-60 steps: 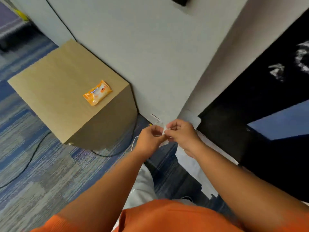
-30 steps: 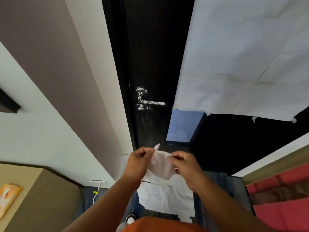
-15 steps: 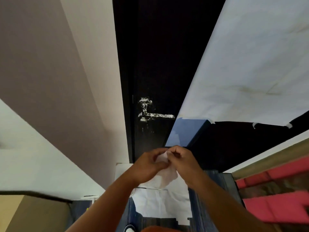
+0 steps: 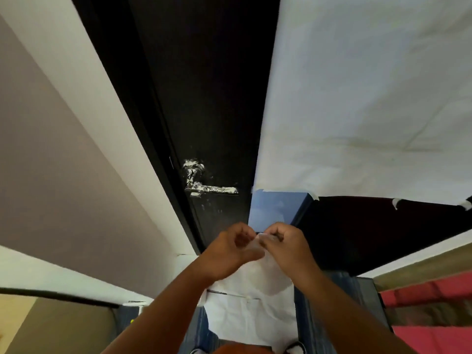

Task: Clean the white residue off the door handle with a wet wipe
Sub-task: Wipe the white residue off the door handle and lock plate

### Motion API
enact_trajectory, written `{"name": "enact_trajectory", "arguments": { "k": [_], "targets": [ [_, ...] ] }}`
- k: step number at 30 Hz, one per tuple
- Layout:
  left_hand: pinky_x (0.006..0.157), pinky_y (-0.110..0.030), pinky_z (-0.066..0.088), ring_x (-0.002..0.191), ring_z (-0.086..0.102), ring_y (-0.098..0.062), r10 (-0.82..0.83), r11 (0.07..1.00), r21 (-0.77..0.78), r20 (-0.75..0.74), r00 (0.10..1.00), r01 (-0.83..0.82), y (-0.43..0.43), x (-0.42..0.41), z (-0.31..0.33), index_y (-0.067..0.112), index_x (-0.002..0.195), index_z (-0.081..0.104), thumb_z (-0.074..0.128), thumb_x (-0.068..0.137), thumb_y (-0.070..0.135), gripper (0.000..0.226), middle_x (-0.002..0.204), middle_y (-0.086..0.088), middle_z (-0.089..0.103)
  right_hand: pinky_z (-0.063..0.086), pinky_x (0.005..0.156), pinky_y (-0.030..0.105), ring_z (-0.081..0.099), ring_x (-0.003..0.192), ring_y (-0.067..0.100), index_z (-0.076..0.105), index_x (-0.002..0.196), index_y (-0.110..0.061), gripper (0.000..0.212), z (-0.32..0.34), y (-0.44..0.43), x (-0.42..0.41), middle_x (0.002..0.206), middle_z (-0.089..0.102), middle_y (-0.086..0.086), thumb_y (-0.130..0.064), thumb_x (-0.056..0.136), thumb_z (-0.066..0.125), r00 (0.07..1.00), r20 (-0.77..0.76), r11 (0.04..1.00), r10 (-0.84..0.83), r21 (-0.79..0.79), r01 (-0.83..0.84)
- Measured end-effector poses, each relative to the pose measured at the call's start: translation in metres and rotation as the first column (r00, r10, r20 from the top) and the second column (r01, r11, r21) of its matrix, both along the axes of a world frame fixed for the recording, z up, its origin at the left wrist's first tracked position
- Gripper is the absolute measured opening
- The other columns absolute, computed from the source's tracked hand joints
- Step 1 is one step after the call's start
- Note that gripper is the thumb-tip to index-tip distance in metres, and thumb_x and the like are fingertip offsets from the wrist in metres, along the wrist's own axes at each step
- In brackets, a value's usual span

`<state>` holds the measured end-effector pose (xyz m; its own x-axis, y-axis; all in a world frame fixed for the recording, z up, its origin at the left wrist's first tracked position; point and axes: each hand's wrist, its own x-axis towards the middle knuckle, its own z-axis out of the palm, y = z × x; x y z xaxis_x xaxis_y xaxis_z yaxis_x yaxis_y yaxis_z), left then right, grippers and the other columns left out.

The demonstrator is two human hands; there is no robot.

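Wipe (image 4: 258,238): soft, wet, surely light and limp; it sits between my two hands, below the door handle (image 4: 212,189).
Left hand (image 4: 229,247): fingers curled, pinching one edge.
Right hand (image 4: 286,247): fingers curled, pinching the other edge.
Door handle: covered in white residue (image 4: 194,163), untouched.
Hold: I think it is better folded into a pad.

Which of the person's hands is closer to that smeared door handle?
Left. The left hand is below the door handle; the right hand is below and farther right. Both pinch the wet wipe.
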<state>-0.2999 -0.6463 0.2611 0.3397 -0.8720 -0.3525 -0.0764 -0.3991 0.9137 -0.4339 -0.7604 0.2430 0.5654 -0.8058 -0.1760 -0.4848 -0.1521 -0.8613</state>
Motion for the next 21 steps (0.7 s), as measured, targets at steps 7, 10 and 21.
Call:
{"name": "enact_trajectory", "arguments": {
  "k": [7, 10, 21],
  "targets": [
    [0.072, -0.035, 0.058, 0.072, 0.067, -0.013, 0.154, 0.985, 0.047, 0.21, 0.965, -0.167, -0.026, -0.035, -0.011, 0.02, 0.087, 0.071, 0.078, 0.084, 0.017, 0.008, 0.083, -0.006, 0.074, 0.046, 0.058, 0.021, 0.056, 0.061, 0.007, 0.065, 0.071, -0.012, 0.031, -0.005, -0.03, -0.024, 0.07, 0.064, 0.008, -0.038, 0.081, 0.08, 0.98, 0.06, 0.977, 0.188, 0.089, -0.193],
    [0.071, -0.025, 0.058, 0.075, 0.072, -0.011, 0.203, 0.975, 0.068, 0.131, 0.97, -0.214, -0.025, -0.027, -0.008, 0.02, 0.089, 0.078, 0.075, 0.089, 0.016, 0.005, 0.083, 0.001, 0.078, 0.046, 0.061, 0.025, 0.057, 0.064, 0.008, 0.068, 0.074, -0.014, 0.032, -0.005, -0.039, -0.032, 0.07, 0.064, 0.004, -0.043, 0.08, 0.078, 0.967, -0.008, 0.956, 0.255, 0.153, -0.251],
    [0.071, -0.032, 0.057, 0.07, 0.067, -0.02, 0.348, 0.937, 0.024, -0.066, 0.935, -0.347, 0.001, 0.064, -0.002, 0.015, 0.094, 0.078, 0.07, 0.097, 0.017, 0.008, 0.077, -0.006, 0.074, 0.044, 0.107, 0.061, 0.063, 0.114, 0.044, 0.078, 0.095, -0.013, 0.042, -0.014, -0.033, 0.014, 0.111, 0.071, 0.021, -0.046, 0.07, 0.084, 0.922, 0.133, 0.677, -0.363, 0.717, 0.164]
  ]
}}
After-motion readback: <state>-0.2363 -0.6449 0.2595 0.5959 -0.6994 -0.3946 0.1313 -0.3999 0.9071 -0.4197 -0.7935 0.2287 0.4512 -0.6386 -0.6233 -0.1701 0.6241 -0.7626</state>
